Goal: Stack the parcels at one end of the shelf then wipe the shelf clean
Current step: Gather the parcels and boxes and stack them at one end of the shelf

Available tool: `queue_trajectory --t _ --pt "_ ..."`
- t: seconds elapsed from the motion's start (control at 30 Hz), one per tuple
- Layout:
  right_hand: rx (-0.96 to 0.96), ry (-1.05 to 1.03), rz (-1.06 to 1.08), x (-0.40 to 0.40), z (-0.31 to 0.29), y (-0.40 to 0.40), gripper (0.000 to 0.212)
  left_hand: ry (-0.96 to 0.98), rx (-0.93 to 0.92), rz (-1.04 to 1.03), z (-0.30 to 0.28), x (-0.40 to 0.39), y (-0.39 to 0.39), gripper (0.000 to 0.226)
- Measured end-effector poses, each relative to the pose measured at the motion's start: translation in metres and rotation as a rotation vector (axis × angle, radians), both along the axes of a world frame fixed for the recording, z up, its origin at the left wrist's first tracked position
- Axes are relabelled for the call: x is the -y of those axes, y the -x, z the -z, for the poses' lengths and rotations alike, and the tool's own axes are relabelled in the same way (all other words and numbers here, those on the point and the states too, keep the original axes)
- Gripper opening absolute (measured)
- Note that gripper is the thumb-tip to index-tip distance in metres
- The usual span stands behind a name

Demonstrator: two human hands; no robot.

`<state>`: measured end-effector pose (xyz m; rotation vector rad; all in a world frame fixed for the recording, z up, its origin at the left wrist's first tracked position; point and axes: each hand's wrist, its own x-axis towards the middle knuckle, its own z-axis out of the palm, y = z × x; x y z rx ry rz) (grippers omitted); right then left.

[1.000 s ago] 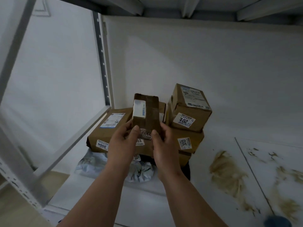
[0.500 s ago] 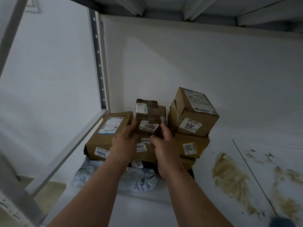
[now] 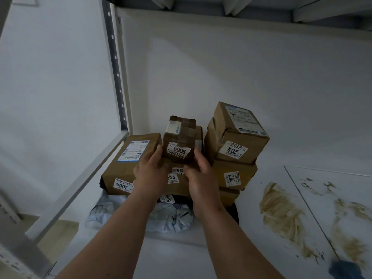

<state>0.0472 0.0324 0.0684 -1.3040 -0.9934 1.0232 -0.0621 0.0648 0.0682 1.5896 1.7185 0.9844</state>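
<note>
A pile of brown cardboard parcels stands at the left end of the white shelf (image 3: 201, 258). Both hands hold a small taped parcel labelled 5005 (image 3: 180, 140) on top of the pile: my left hand (image 3: 152, 174) grips its left side, my right hand (image 3: 201, 174) its right side. Beside it lie a flat parcel labelled 3004 (image 3: 128, 164) on the left and a parcel labelled 2014 (image 3: 235, 135) on the right, above one labelled 3013 (image 3: 233, 175). Crumpled grey mailer bags (image 3: 171, 216) sit under the boxes.
Brown smeared stains (image 3: 281, 214) cover the shelf surface to the right, with more stains (image 3: 350, 218) past a panel seam. A dark blue object (image 3: 344, 268) shows at the bottom right corner. A perforated metal upright (image 3: 114, 63) and a rail (image 3: 84, 182) bound the left end.
The small 5005 parcel has tipped from upright to lying down and has been lowered onto the pile. Both hands followed it forward.
</note>
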Motion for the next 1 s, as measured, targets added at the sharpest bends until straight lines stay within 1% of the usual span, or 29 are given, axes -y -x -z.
queue_trajectory --t 0.07,0.1,0.13,0.17,0.23,0.27,0.3,0.4,0.5,0.53,0.6,0.67,0.7,0.77,0.8,0.9,0.93,0.97,1.0 --pt "-0.027 -0.003 0.001 0.006 0.001 -0.004 0.056 -0.053 0.095 -0.097 0.006 0.003 -0.001 0.055" --pt "-0.035 -0.001 0.008 0.008 0.001 -0.007 0.053 -0.088 0.182 -0.148 0.009 0.005 -0.001 0.05" --pt "-0.029 0.003 0.017 0.011 0.001 -0.01 0.049 -0.109 0.252 -0.191 0.012 0.007 -0.001 0.041" --pt "-0.013 0.015 0.022 0.014 0.001 -0.013 0.043 -0.123 0.296 -0.217 0.012 0.011 -0.003 0.031" --pt "0.012 0.048 0.019 0.018 0.002 -0.018 0.023 -0.131 0.346 -0.229 0.006 0.026 -0.01 0.016" --pt "0.022 0.062 0.013 0.02 0.003 -0.019 0.012 -0.131 0.353 -0.217 0.004 0.031 -0.014 0.014" --pt "0.036 0.075 0.002 0.023 0.003 -0.021 0.006 -0.126 0.346 -0.195 0.005 0.035 -0.018 0.015" --pt "0.03 0.086 -0.051 0.03 0.008 -0.026 0.014 -0.068 0.352 -0.108 0.015 0.042 -0.03 0.017" --pt "-0.017 0.078 -0.055 0.038 0.014 -0.034 0.015 0.01 0.441 -0.03 0.022 0.048 -0.041 0.02" --pt "-0.015 0.089 -0.041 0.039 0.016 -0.037 0.018 0.036 0.466 -0.01 0.024 0.051 -0.044 0.024" --pt "-0.024 0.114 -0.013 0.043 0.02 -0.045 0.031 0.103 0.501 0.029 0.026 0.058 -0.054 0.03" --pt "-0.104 0.122 0.017 0.046 0.021 -0.052 0.042 0.173 0.564 0.077 0.031 0.059 -0.062 0.034" --pt "-0.169 0.119 0.034 0.049 0.022 -0.058 0.043 0.205 0.594 0.097 0.031 0.062 -0.068 0.036" --pt "-0.258 0.101 0.05 0.055 0.023 -0.068 0.04 0.247 0.637 0.15 0.032 0.067 -0.079 0.038" --pt "-0.258 0.089 0.049 0.059 0.024 -0.072 0.038 0.264 0.682 0.188 0.033 0.07 -0.086 0.038" --pt "-0.178 0.062 -0.043 0.072 0.028 -0.084 0.028 0.344 0.896 0.319 0.033 0.087 -0.108 0.032" --pt "-0.147 0.072 -0.095 0.077 0.03 -0.087 0.025 0.365 0.942 0.347 0.031 0.092 -0.115 0.037" --pt "-0.12 0.083 -0.144 0.082 0.032 -0.091 0.023 0.33 0.918 0.371 0.03 0.097 -0.123 0.041" --pt "-0.095 0.091 -0.192 0.087 0.034 -0.097 0.029 0.337 0.981 0.376 0.033 0.1 -0.131 0.044"
